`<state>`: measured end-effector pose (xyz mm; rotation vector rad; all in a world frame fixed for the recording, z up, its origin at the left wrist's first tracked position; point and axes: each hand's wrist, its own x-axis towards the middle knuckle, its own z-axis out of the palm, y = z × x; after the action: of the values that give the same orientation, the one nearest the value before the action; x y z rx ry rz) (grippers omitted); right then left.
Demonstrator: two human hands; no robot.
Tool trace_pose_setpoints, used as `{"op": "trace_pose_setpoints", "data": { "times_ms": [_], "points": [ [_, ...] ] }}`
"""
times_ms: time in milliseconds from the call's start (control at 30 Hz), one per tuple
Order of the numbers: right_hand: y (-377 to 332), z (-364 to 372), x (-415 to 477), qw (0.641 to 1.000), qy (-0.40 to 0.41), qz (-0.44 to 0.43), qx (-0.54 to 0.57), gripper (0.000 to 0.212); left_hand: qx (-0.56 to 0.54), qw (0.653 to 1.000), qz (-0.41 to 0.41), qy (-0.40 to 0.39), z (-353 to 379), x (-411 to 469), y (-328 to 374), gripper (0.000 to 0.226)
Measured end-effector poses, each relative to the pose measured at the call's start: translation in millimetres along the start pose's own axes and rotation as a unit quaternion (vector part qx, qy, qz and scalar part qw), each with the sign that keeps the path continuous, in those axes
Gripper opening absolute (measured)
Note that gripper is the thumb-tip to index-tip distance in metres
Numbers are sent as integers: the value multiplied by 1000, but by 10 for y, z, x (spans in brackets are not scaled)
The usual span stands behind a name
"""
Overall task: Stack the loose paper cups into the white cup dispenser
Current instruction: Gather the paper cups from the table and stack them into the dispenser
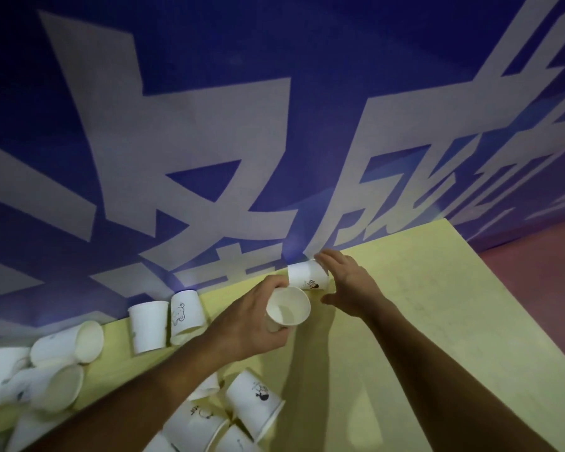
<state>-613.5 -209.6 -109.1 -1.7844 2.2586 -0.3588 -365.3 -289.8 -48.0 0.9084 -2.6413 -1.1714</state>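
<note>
The left hand (pixel 252 324) grips an empty paper cup (pixel 288 306), mouth up. The right hand (pixel 346 282), fingers spread, touches an inverted cup (pixel 307 275) bearing a small dark drawing. Loose cups (pixel 150 326) litter the yellow surface (pixel 437 321); banner (pixel 209 141) lettering unreadable.

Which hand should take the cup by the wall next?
Right. The right hand is open and already at the cup by the wall; the left hand is full, gripping an upright cup.
</note>
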Motion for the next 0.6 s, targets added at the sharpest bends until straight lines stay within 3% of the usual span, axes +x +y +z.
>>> {"op": "trace_pose_setpoints", "data": {
  "times_ms": [133, 267, 433, 600],
  "points": [
    [73, 189, 20, 1000, 3, 2, -8, 87, -30, 999, -26, 28, -110, -189, -158, 76],
    [2, 221, -123, 995, 23, 51, 78, 76, -49, 997, -33, 58, -239, -402, -235, 69],
    [-389, 52, -451, 967, 93, 129, 197, 81, -63, 991, -26, 114, -365, -761, -335, 67],
    [-1098, -187, -781, 947, 126, 160, 247, 81, -68, 985, -20, 159, -562, -1317, -448, 76]
  ]
}}
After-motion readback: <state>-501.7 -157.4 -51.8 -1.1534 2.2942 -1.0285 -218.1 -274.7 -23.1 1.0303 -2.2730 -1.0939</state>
